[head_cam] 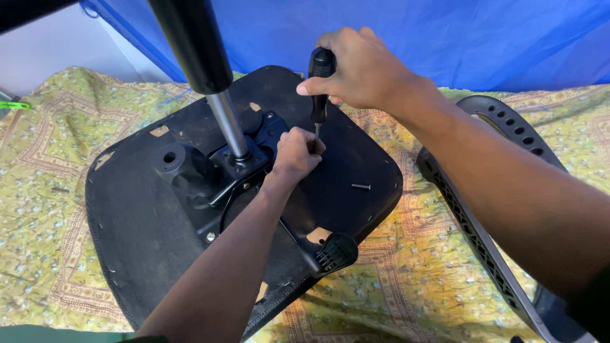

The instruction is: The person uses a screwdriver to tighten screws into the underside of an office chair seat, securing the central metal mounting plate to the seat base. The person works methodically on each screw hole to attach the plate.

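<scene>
Gripping one black-handled screwdriver (321,82) upright in the closed right hand (356,70), tip down at the left hand (295,155), whose fingers pinch its shaft over one upturned black chair seat (146,235); one loose screw (361,186) lying right of the hands.

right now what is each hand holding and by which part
The right hand holds a screwdriver by its black handle, upright. The left hand pinches around the shaft near the tip, over the upturned chair seat.
</scene>
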